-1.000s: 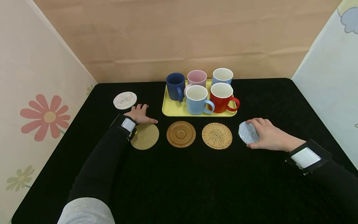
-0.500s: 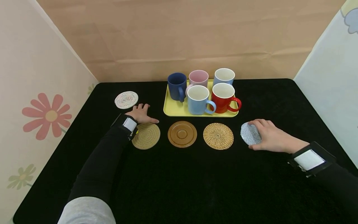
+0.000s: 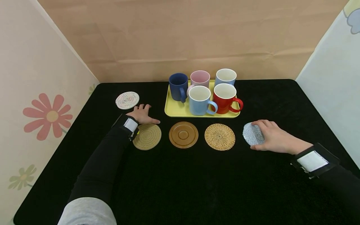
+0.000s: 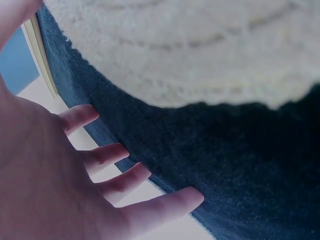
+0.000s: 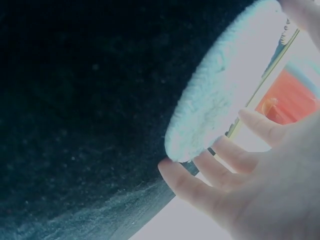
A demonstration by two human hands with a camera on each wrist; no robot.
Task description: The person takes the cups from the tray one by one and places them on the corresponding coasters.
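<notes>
My left hand (image 3: 142, 115) stretches over the table with its fingers spread and nothing between them. Its thumb lies just beyond a tan woven coaster (image 3: 147, 137), which fills the top of the left wrist view, apart from the fingers. With thumb and fingertips at its rim, my right hand (image 3: 274, 137) grips a round light grey coaster (image 3: 251, 134). In the right wrist view the fingertips (image 5: 172, 170) touch or nearly touch that coaster's edge. A brown saucer-like coaster (image 3: 183, 142) and a golden woven coaster (image 3: 220, 137) lie between the hands.
A yellow tray (image 3: 177, 112) at the back bears several mugs: a dark blue mug (image 3: 178, 89), a pink mug, light blue ones and a red mug (image 3: 223, 101). A speckled white coaster (image 3: 127, 100) lies at back left. Walls stand at the left, back and right.
The grey coaster and my right hand have shifted slightly to the right. My left hand keeps its place beside the tan coaster. The whole view drifts a little.
</notes>
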